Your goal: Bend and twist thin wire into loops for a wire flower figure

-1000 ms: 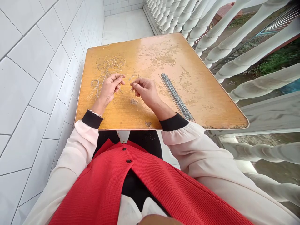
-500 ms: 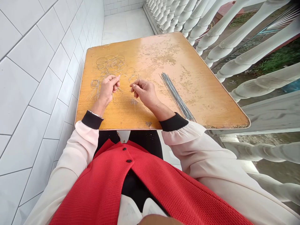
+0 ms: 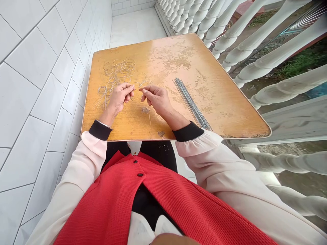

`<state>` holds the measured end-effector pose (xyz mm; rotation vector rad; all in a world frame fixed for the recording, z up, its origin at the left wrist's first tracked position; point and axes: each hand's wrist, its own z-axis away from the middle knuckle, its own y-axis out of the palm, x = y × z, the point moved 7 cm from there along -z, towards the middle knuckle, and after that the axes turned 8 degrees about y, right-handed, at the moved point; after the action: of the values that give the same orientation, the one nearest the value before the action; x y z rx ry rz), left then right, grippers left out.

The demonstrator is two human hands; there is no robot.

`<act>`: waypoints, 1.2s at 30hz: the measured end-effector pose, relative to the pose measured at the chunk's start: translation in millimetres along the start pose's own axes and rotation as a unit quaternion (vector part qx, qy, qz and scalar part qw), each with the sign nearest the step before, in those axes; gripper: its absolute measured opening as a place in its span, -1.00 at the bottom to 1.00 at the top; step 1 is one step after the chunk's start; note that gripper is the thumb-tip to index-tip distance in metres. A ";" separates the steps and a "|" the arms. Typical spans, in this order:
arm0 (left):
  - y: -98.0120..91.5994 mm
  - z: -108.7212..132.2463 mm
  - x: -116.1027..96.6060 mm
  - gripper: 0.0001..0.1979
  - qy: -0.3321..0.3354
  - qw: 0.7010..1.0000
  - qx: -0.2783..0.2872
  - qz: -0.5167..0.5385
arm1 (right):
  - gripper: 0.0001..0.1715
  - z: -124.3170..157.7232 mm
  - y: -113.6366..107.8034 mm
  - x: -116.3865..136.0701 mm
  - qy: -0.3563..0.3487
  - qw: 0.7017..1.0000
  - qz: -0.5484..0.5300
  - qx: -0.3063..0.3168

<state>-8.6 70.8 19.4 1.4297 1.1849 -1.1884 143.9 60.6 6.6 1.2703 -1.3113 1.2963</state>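
Observation:
Both hands are raised over the near part of a wooden table [image 3: 122, 126], their fingertips close together. My left hand [image 3: 121, 97] pinches a thin wire, much of it hidden by the fingers. Thumb and forefinger of my right hand [image 3: 156, 98] are closed on a thin wire [image 3: 149, 117], whose end hangs below the palm. Whether both hands hold the same wire, I cannot tell. Just beyond the fingers, a few curved wires [image 3: 144, 81] lie on the wood. Looped wires [image 3: 120, 69] are heaped behind and beside my left hand.
A bundle of straight grey wires [image 3: 192, 103] lies to the right of my right hand. White tiled wall [image 3: 46, 85] runs along the left. A white balustrade [image 3: 252, 64] borders the table's right side. The tabletop's pale finish [image 3: 176, 54] is worn.
My hands have come slightly closer together at the fingertips. The hanging wire end below my right hand has swung a little to the right and downward.

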 end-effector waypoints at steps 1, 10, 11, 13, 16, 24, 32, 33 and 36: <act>0.6 -0.1 0.2 -0.73 0.003 1.000 -0.001 0.004 | -0.86 -0.3 -0.2 -0.7 -0.001 1.000 -0.006 -0.001; 4.5 0.4 5.2 -0.73 0.010 0.999 -0.018 0.045 | -0.84 1.6 -1.9 -1.1 -0.006 0.999 -0.031 -0.039; 5.8 0.5 6.5 -0.73 0.011 0.998 -0.018 0.059 | -0.84 1.8 -1.6 -1.5 -0.007 0.999 -0.032 -0.043; 8.0 0.6 9.8 -0.74 0.011 0.996 -0.020 0.081 | -0.83 1.3 -1.1 -2.9 -0.007 0.998 -0.034 -0.049; 9.8 0.6 14.8 -0.77 0.000 0.995 -0.025 0.099 | -0.82 -0.7 0.4 -6.4 0.003 0.999 -0.034 -0.041; 0.5 -1.9 16.0 -0.82 -0.014 0.993 -0.044 0.109 | -0.92 3.6 0.0 -4.3 0.035 0.999 -0.015 -0.011; -4.4 -4.5 20.0 -0.86 -0.019 0.988 -0.073 0.135 | -0.85 4.7 9.5 -7.5 0.060 0.997 0.022 0.037; -4.6 -4.7 19.4 -0.85 -0.016 0.988 -0.074 0.136 | -0.85 4.4 10.1 -8.0 0.062 0.997 0.024 0.038; -4.7 -4.3 18.1 -0.83 -0.014 0.989 -0.075 0.128 | -0.85 3.9 10.2 -8.8 0.067 0.997 0.017 0.038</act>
<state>-11.4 77.9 1.7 1.3988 1.0143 -0.9183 134.9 56.7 -3.6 1.1967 -1.2036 1.4420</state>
